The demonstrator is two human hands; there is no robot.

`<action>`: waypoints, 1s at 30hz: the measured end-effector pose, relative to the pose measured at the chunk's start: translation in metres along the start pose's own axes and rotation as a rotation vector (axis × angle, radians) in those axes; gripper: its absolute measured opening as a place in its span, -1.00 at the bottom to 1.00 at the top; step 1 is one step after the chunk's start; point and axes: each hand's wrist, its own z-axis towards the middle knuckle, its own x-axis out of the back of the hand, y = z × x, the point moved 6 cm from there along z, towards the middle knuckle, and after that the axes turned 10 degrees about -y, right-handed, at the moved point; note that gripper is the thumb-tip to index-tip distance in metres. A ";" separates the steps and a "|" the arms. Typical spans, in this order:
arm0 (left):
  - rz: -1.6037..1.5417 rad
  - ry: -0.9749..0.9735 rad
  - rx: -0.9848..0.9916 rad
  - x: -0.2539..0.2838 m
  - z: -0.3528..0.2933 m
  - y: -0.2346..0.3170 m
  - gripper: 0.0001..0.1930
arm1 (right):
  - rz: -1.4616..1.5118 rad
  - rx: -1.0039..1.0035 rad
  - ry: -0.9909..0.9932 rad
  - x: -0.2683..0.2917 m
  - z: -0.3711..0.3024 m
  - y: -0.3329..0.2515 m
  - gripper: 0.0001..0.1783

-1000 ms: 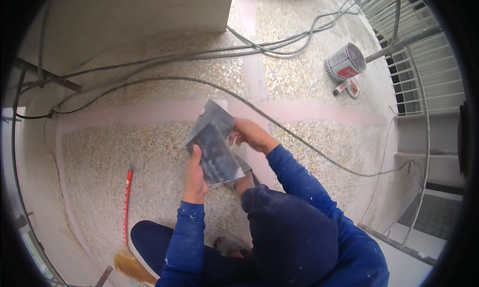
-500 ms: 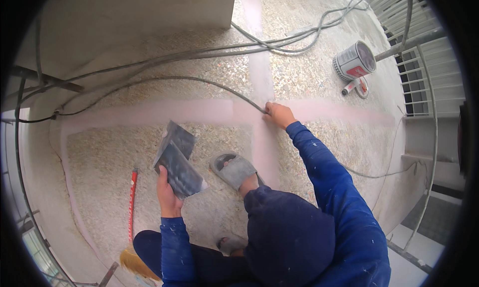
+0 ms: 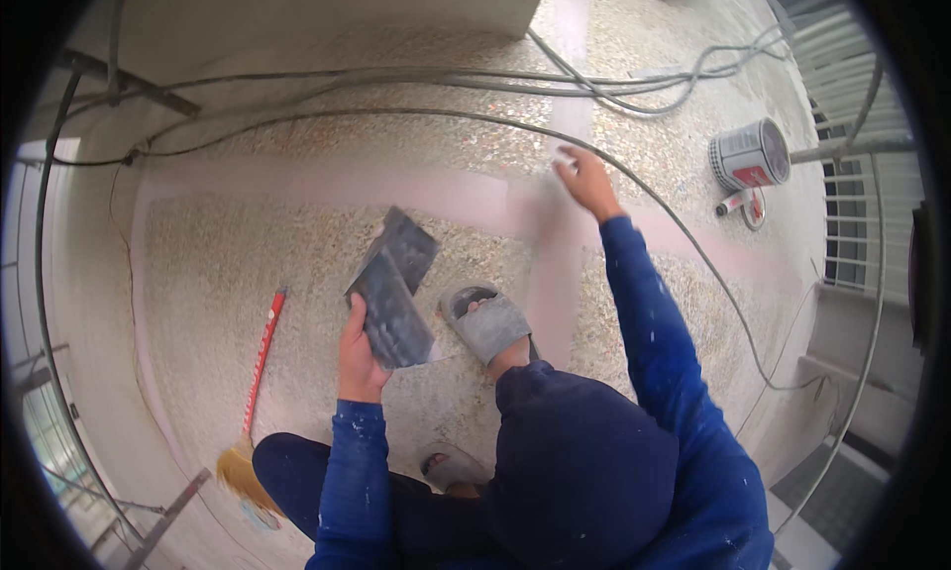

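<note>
In my left hand (image 3: 362,357) are two flat, dark, rectangular trowels (image 3: 391,317), one crossed over the other. My thumb lies along the near edge of the lower blade; no handles show. My right hand (image 3: 591,186) is stretched forward over the speckled floor, with a gap between thumb and fingers and nothing seen held. Right beside its fingers runs a long grey cable (image 3: 654,196), which curves from the far left round to the right. Whether the fingers still touch it, I cannot tell.
Pale pink bands (image 3: 436,192) cross the floor. More cables (image 3: 466,75) lie farther off. A tin (image 3: 750,156) stands at the right by a railing, a small roll (image 3: 738,204) near it. A red-handled brush (image 3: 260,367) lies at the left. Metal bars (image 3: 45,303) stand left.
The cable my right hand was gripping has swung forward and right, now bowing past the hand. My right hand has moved farther forward and its fingers have loosened. The trowels stay held in my left.
</note>
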 end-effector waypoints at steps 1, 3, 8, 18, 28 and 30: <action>-0.022 -0.015 0.013 -0.003 0.008 -0.006 -0.46 | 0.188 0.056 -0.249 -0.028 -0.027 -0.029 -0.48; -0.070 -0.064 0.051 -0.009 0.020 -0.021 -0.48 | 0.829 0.156 -0.796 -0.080 -0.098 -0.090 -0.33; -0.067 -0.160 0.163 -0.017 0.037 -0.062 -0.50 | 1.776 -0.172 -0.641 -0.138 -0.156 -0.129 -0.37; 0.465 -0.103 0.223 0.024 -0.045 0.069 -0.44 | 0.787 -0.256 -0.273 0.030 -0.070 -0.045 -0.50; 0.380 0.220 -0.259 0.102 -0.185 0.220 -0.41 | -0.119 0.074 -0.631 0.053 -0.021 -0.067 -0.59; 0.252 0.413 -0.380 0.123 -0.198 0.217 -0.43 | -0.331 0.301 -0.742 0.035 -0.022 -0.076 -0.42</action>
